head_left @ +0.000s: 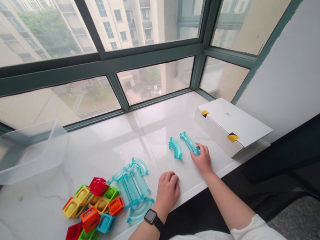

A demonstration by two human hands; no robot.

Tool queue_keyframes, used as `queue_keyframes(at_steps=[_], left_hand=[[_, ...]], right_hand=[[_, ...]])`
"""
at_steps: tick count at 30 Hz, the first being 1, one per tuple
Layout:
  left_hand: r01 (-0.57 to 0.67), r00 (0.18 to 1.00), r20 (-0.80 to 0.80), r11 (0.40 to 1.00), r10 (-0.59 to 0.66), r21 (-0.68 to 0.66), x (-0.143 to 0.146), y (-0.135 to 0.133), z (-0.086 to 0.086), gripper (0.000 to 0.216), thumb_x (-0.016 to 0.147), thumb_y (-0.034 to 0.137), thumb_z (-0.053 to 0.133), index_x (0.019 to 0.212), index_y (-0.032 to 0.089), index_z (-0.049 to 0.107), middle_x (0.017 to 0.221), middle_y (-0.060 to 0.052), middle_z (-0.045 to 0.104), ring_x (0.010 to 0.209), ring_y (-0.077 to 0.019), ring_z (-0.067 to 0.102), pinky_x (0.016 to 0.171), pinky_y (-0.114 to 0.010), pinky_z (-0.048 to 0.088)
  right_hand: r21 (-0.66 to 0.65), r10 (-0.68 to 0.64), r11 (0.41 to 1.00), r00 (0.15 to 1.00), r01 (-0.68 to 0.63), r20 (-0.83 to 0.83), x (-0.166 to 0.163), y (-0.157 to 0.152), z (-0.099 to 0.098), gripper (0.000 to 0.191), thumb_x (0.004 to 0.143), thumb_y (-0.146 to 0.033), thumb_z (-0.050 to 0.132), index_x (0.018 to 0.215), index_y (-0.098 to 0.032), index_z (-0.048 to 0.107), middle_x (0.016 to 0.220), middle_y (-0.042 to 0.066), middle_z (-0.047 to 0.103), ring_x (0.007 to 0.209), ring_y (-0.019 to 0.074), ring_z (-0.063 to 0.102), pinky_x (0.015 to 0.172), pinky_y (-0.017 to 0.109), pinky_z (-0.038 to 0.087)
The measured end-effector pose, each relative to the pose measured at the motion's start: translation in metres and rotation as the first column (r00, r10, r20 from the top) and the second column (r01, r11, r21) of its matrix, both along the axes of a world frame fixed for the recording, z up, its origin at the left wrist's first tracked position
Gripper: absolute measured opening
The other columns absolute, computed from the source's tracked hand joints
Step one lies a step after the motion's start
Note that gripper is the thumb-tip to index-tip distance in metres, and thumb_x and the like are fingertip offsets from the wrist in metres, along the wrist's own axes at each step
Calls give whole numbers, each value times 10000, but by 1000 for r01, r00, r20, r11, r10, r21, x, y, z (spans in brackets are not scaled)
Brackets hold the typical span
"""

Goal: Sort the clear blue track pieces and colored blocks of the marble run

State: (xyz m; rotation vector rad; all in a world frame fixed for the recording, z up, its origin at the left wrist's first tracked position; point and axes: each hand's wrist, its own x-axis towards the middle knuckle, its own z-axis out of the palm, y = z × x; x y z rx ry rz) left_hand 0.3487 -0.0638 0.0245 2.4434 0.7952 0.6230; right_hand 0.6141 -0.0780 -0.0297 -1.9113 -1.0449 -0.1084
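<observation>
My right hand (202, 158) has its thumb and fingers around the near end of a straight, clear-blue plastic track piece (189, 141). Just left of that piece lies a curved clear-blue track piece (176, 148), not touched by either hand. Near the front edge of the white ledge (174, 114), my left hand (168, 189) rests with its fingers curled together; no object shows in it. To its left is a group of straight and curved clear-blue track pieces (133, 186), laid close together. A dark watch (151, 216) is on my left wrist.
A heap of red, yellow, green, orange and blue plastic blocks (93, 210) lies left of the track pieces. An open clear plastic bin (34, 165) stands at the far left. On the right is a white box (233, 125) with yellow-and-black tabs. Windows (150, 53) border the back.
</observation>
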Motion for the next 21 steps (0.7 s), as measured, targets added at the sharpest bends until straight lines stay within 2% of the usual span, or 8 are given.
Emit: queue_keyframes(at_steps=[10,21], left_hand=[[6,1000,-8,1000,-6,-10,0,1,-1,217,938,86,524,1055,229,638,1152,-89,626,1100,-264,569,1012,-463,499],[-2,1000,-4,1000,2,-6,-1,1,-2,219,939,88,523,1053,231,643,1144,-88,627,1097,-261,579,1009,-457,500]], right_hand=[[30,3,1000,1000,-4,22,0,0,-4,499,848,-329,642,1326,-210,562,1131,120,594,1052,292,615,958,489,555],[37,5,999,1000,-6,31,-3,-1,1,500,845,-335,650,1321,-202,571,1130,126,599,1053,294,615,965,486,550]])
